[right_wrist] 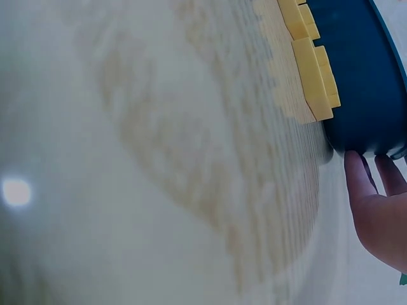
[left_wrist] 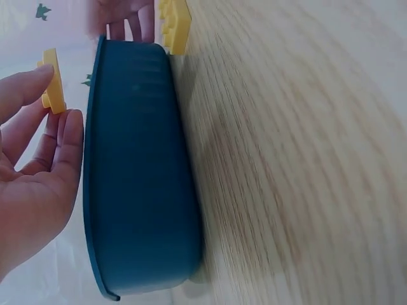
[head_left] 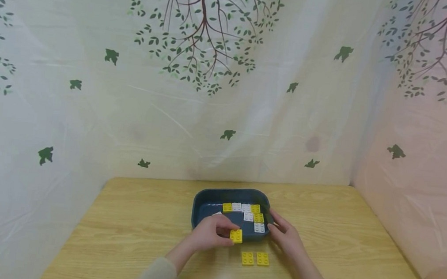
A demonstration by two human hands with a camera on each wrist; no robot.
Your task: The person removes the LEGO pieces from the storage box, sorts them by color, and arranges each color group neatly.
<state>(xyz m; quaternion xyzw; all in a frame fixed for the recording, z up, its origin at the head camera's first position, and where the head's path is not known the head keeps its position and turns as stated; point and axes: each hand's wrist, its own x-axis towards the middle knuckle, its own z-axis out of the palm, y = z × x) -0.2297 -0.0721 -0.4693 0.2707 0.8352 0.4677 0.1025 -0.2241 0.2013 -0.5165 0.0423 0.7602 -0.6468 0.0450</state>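
In the head view a dark blue tray stands on the table, with several yellow and white toy building blocks lying in it. My left hand pinches a yellow building block between thumb and fingers above the tray's near rim. The left wrist view shows this yellow block edge-on, beside the tray's outer wall. With fairly straight fingers, my right hand touches the tray's right end from outside. Two yellow blocks lie side by side on the table in front of the tray.
The wooden table meets a pale sheet behind it, printed with branches and green birds. More sheet hangs at both sides. The left hand partly covers a white block at the tray's left.
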